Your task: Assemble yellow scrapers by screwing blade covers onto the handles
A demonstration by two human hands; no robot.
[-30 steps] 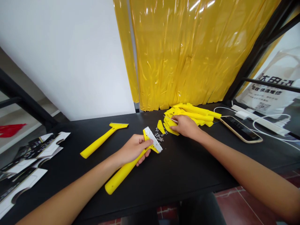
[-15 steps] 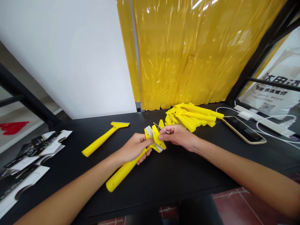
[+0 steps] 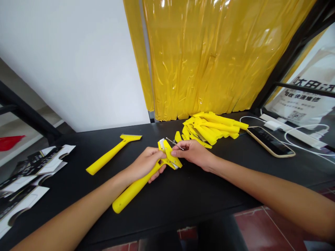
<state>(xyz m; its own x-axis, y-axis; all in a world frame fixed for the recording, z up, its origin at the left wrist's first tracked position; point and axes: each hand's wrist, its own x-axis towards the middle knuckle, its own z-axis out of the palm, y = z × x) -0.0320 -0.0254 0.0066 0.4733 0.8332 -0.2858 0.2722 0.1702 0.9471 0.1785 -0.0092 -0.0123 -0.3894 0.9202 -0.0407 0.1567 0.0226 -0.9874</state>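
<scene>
My left hand (image 3: 146, 162) is closed round the neck of a yellow scraper (image 3: 133, 193), whose handle slants down toward the table's front. A grey metal blade (image 3: 162, 143) shows at the scraper's head. With thumb and fingers my right hand (image 3: 197, 153) pinches a yellow cover plate (image 3: 170, 152), which lies over the blade at the head. A thin metal rod (image 3: 171, 141), like a hex key, also sticks out from the right fingers; its lower part is hidden. Left of my hands rests another yellow scraper (image 3: 110, 153) with its blade in place.
Several yellow scraper parts (image 3: 214, 129) lie piled behind my right hand, with loose cover plates (image 3: 178, 136) beside them. A phone (image 3: 270, 141), white cables and a power strip (image 3: 300, 134) are at the right. Printed cards (image 3: 39, 174) are stacked at the left.
The cover plate now sits closer against the scraper's head. The view has shifted slightly; both hands keep their holds.
</scene>
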